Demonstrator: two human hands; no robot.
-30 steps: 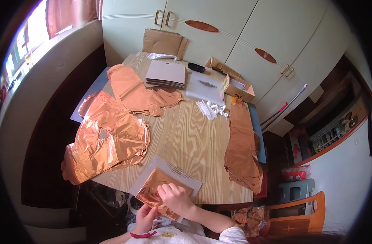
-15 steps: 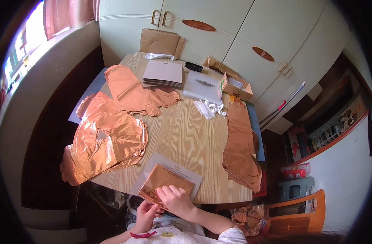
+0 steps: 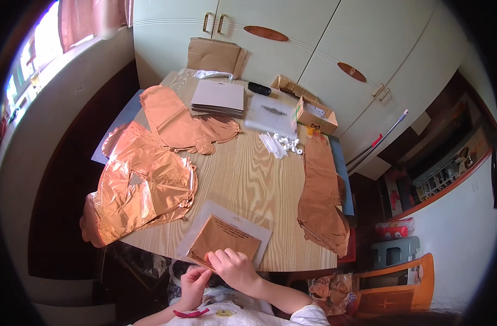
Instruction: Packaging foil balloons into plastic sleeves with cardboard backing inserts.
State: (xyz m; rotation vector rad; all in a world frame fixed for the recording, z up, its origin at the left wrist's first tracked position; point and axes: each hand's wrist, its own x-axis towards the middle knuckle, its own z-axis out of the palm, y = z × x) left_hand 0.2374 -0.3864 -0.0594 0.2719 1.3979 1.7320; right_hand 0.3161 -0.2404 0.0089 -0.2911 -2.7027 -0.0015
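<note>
At the table's near edge lies a clear plastic bag (image 3: 263, 228) with dark print on it. A folded copper-coloured foil balloon (image 3: 216, 242) shows through its film, flat and rectangular. My right hand (image 3: 232, 268) bends over the near side of the bag, fingers closed on its edge. Just left of it and lower, my left hand (image 3: 193, 283) pinches at the bag's near left corner, thumb against fingers. The exact grip of the fingertips is partly hidden.
Flat copper foil balloons (image 3: 145, 185) cover the table's left side, with more (image 3: 322, 190) along the right. Farther back are a stack of grey cards (image 3: 218, 98), clear bags (image 3: 270, 113), white sticks (image 3: 271, 145), small white cups (image 3: 287, 143) and an open cardboard box (image 3: 317, 117). A wooden chair (image 3: 395, 296) stands right.
The folded foil now lies beneath the bag's printed part; before, its far edge was below the print. Both hands stay by the near edge, with small finger movements.
</note>
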